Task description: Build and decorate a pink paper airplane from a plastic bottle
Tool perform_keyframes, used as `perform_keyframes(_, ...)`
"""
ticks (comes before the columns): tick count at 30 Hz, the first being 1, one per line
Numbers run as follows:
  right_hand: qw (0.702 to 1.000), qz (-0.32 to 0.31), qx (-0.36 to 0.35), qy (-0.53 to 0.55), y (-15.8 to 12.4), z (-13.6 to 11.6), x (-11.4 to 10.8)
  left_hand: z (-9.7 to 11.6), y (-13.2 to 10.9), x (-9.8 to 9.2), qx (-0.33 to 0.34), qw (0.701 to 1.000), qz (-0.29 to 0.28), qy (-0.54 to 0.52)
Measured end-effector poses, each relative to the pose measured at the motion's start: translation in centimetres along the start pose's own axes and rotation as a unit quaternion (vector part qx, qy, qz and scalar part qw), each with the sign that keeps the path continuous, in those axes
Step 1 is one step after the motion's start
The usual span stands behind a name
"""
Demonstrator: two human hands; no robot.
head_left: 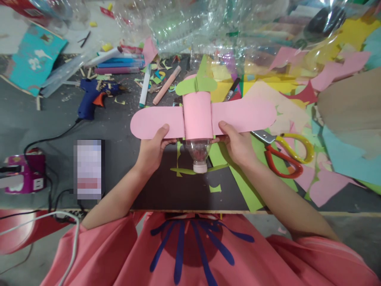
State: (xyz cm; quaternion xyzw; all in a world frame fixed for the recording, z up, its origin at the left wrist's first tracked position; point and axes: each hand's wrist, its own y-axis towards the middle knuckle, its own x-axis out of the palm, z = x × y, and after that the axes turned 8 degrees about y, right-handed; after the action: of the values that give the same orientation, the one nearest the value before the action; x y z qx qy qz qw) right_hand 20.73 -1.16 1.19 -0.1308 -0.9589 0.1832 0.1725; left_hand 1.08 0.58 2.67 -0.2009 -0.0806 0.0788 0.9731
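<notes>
I hold a craft plane made from a plastic bottle (pixel 198 153) wrapped in pink paper (pixel 197 115), with its white cap pointing toward me. Long pink paper wings (pixel 244 115) stick out on both sides, and a green paper tail (pixel 196 84) sits at the far end. My left hand (pixel 153 149) grips the left wing near the bottle, thumb on top. My right hand (pixel 236 145) grips the right wing beside the bottle in the same way. The plane is lifted just above the dark table (pixel 119 131).
Red-and-yellow scissors (pixel 282 153) lie right of my right hand. A blue glue gun (pixel 93 97), markers (pixel 144 85) and paper scraps lie to the far left. A phone (pixel 88 169) and a pink power strip (pixel 25 172) sit at left. Coloured paper sheets (pixel 336 159) and clear bottles (pixel 190 24) crowd the back and right.
</notes>
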Motion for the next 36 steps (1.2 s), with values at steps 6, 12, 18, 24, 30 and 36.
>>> perform_keyframes(6, 1.0, -0.006, -0.005, 0.005, 0.04, 0.07, -0.04, -0.42, 0.29, -0.2, 0.009, 1.0, -0.01, 0.013)
perform_keyframes(12, 1.0, -0.008, -0.008, -0.008, 0.0, 0.03, 0.01, -0.19, 0.08, -0.04, -0.004, 1.0, -0.009, 0.005)
perform_keyframes(18, 1.0, -0.013, -0.004, -0.021, 0.06, 0.21, -0.07, -0.28, 0.12, -0.19, 0.006, 0.999, -0.032, 0.012)
perform_keyframes(24, 1.0, 0.0, -0.006, -0.001, 0.01, 0.14, 0.09, -0.18, 0.06, -0.16, -0.001, 1.0, -0.031, 0.003)
perform_keyframes(30, 1.0, -0.008, -0.016, -0.01, -0.26, 0.01, 0.28, -0.13, 0.02, -0.02, 0.017, 0.999, -0.036, 0.009)
perform_keyframes(36, 0.999, -0.001, -0.022, -0.038, -0.73, -0.51, 0.83, -0.15, 0.01, -0.04, 0.013, 1.0, -0.02, 0.004)
